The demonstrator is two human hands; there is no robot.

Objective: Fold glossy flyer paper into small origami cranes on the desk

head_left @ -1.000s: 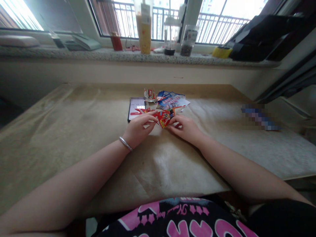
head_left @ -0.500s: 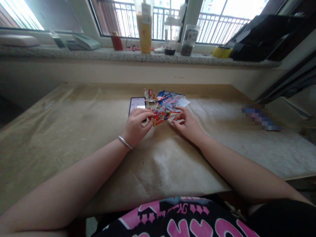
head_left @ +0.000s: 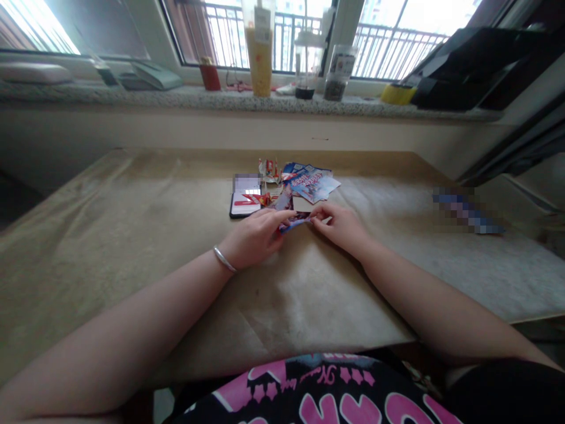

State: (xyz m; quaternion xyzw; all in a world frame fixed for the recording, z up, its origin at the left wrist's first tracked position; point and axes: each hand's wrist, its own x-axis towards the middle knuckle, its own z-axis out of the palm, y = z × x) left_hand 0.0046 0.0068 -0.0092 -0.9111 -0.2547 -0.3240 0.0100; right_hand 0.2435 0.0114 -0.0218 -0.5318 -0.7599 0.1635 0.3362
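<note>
Both hands have come together again just in front of the phone [head_left: 245,202]: left hand [head_left: 256,238] and right hand [head_left: 342,227] pinch the folded paper [head_left: 295,220], now pressed flatter against the tabletop [head_left: 132,235], its red face turned under.

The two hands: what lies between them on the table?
In the head view, a folded printed paper lies pinched between the left hand and right hand.

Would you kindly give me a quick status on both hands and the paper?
Left hand and right hand pinch the folded colourful printed paper against the tan table cover. Black phone and loose printed sheets just behind.
</note>
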